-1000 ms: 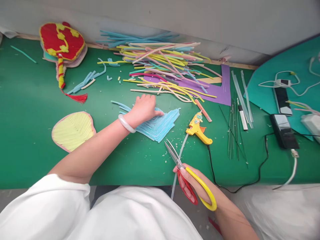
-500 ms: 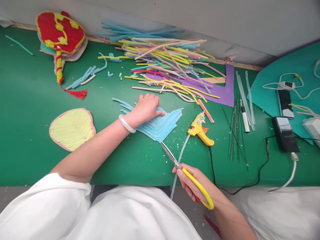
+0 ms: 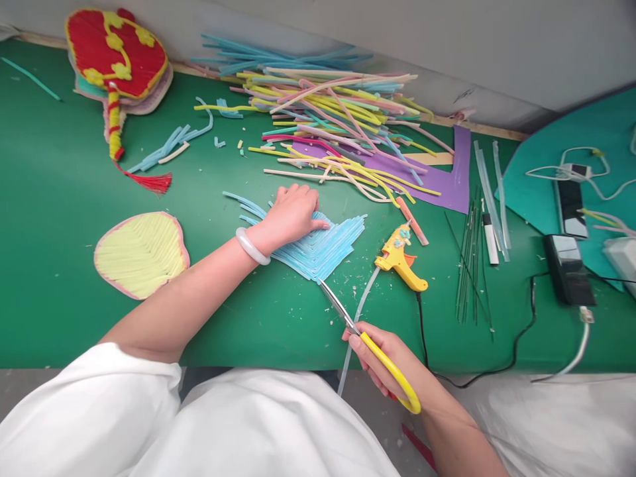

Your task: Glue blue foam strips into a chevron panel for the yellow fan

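Note:
My left hand (image 3: 292, 213) lies on a light blue panel of glued strips (image 3: 320, 248) on the green table (image 3: 64, 199), fingers curled and pressing down on it. A white bangle (image 3: 251, 246) sits on that wrist. My right hand (image 3: 387, 361) grips yellow-and-red scissors (image 3: 370, 344). Their blades are closed and the tip touches the lower corner of the blue panel.
A yellow glue gun (image 3: 401, 260) with its black cord lies right of the panel. Behind it is a heap of coloured strips (image 3: 332, 116) on purple card (image 3: 447, 182). A yellow leaf-shaped panel (image 3: 142, 253) and a red fan (image 3: 116, 56) lie at left. Thin rods, phones and cables are at right.
The scissors moved up and left from the table edge to the blue panel's corner, and their blades went from open to closed. My left hand stayed on the panel.

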{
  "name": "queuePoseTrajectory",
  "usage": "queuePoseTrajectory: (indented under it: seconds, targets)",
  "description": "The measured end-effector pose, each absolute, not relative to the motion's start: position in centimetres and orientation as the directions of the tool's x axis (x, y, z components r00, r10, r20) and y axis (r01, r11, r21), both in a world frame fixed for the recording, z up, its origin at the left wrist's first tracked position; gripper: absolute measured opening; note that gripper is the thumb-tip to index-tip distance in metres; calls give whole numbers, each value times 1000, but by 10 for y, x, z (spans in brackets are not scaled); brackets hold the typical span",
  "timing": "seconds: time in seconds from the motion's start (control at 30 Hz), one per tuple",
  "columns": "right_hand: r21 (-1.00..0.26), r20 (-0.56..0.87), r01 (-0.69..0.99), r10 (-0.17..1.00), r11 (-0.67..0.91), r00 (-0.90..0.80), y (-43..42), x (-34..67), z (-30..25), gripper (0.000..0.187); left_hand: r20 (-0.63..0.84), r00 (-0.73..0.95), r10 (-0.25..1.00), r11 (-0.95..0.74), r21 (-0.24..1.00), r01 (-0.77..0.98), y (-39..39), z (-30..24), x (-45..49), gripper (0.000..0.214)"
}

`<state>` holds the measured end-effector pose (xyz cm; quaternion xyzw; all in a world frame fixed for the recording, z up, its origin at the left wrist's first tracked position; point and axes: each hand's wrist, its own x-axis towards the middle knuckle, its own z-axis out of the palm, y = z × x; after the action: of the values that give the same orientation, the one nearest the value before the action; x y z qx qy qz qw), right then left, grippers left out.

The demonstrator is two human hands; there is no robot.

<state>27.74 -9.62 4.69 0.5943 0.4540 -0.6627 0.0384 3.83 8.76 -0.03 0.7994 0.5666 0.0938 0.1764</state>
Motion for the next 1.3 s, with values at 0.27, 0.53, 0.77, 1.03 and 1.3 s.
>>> queuePoseTrajectory:
  seconds: [0.27,0.53,0.77,1.03,1.3]
  targets:
    - [-565,-818,572,497,-595,-292,-98,278,47,65,-33,344,938,-311,355,882,87,-2,38,38]
    - [-567,-812,548,531,-615,-244,-102,277,50,61,-59,333,941,-288,380,879,85,1,39,36]
    - [-582,-799,543,549,-605,-245,-106,279,49,61,-57,333,941,-285,392,875,85,1,39,37]
    - [-630,-766,504,580,-591,-277,-104,279,52,61,-48,328,944,-285,384,878,85,0,39,36]
    - [-643,-757,479,591,-597,-280,-104,280,49,60,-59,324,944,-272,412,870,86,0,39,35]
